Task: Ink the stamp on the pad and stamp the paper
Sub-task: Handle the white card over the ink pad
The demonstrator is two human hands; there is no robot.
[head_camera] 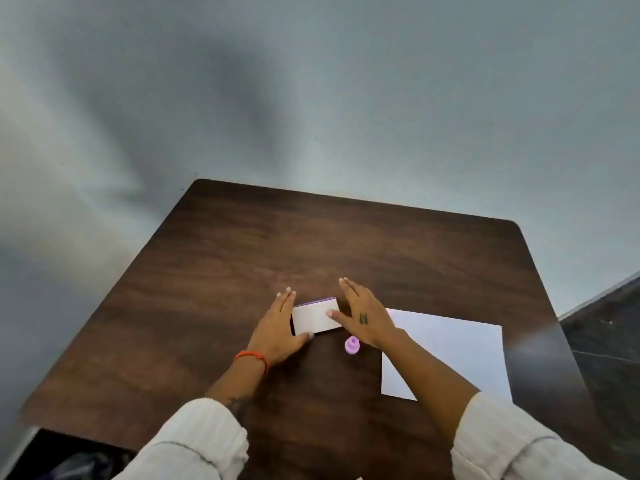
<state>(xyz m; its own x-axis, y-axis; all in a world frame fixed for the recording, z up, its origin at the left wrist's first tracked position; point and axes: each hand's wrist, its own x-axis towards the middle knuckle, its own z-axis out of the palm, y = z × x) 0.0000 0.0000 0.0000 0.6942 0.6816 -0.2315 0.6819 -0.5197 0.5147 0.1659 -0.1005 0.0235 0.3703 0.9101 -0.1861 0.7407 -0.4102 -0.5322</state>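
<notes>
**Opening the ink pad case**

Both hands flank the closed ink pad (316,315) mid-table: left hand (279,327) flat against its left edge, thumb at the near corner; right hand (363,318) against its right edge, thumb on the lid. Neither is clenched. Brace the base with the left and lift the lid with the right thumb. The lilac stamp (352,346) stands just nearer, untouched; the paper (450,355) lies right. No readable writing anywhere

Bare table (263,237) beyond ink pad (317,315)
</notes>
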